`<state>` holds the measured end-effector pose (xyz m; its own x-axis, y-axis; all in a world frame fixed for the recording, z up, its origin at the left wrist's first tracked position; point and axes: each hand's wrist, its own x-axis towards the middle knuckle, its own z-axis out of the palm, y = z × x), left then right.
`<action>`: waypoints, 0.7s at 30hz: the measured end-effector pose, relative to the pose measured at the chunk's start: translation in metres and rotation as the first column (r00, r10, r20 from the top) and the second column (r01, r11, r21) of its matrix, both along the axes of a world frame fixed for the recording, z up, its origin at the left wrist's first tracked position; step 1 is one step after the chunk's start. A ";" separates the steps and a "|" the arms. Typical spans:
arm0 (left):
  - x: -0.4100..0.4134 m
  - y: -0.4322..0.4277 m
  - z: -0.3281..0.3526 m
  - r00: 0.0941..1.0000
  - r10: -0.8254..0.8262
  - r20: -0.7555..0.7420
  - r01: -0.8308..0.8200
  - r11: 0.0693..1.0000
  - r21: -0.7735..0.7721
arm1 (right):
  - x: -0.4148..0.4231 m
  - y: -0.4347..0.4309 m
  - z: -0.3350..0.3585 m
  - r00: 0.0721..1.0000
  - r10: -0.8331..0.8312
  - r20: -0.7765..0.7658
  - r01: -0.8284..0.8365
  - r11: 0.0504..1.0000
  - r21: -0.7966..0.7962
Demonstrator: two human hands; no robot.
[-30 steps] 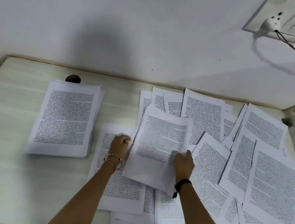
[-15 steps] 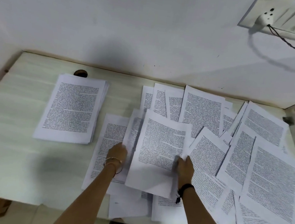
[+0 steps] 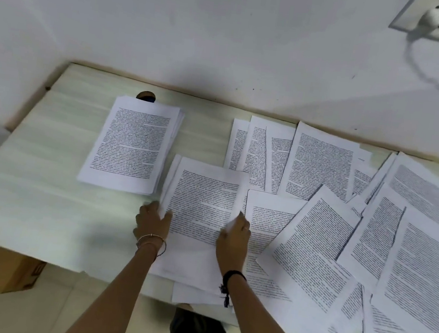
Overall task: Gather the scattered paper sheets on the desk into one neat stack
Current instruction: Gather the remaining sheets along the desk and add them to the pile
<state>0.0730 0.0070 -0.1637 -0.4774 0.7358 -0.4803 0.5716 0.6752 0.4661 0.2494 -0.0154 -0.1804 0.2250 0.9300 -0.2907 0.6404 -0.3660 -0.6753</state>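
Left of the stack (image 3: 132,144) the desk (image 3: 29,198) shows its pale top, and the stack itself lies flat and fairly square, with a few edges fanned out on its right side. It half covers a round cable hole (image 3: 145,95) just behind it. Just right of the stack's near corner, my left hand (image 3: 152,223) grips the left edge of a small bunch of sheets (image 3: 201,211), thumb lying over the top page. That bunch sits right beside the stack, almost touching it, and is not yet on it. Further right of the stack, my right hand (image 3: 234,237) pinches the bunch's other edge, where the paper curls up a little against my fingers. Well to the right of the stack, the loose sheets (image 3: 320,234) lie overlapped at all angles, some hanging over the desk's near edge. I judge I am partway through the job, carrying one gathered bunch across to the stack. The next move calls for lifting the bunch clear, squaring it between both hands, and laying it down with its edges matched to the stack's. I should not let the limp pages slide apart, or knock the fanned edges further out.
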 end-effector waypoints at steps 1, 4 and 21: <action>0.001 0.000 -0.002 0.997 -0.007 0.073 0.008 1.000 -0.019 | -0.001 -0.002 0.001 0.999 0.019 0.051 -0.020 1.000 0.017; 0.002 0.002 -0.005 0.979 -0.008 0.202 0.022 0.998 -0.065 | 0.001 -0.007 0.000 0.977 0.146 0.156 -0.151 0.988 0.020; 0.061 -0.032 0.002 0.954 0.203 0.219 -0.212 0.977 0.021 | 0.063 -0.013 0.000 0.997 -0.072 -0.034 0.077 0.984 0.163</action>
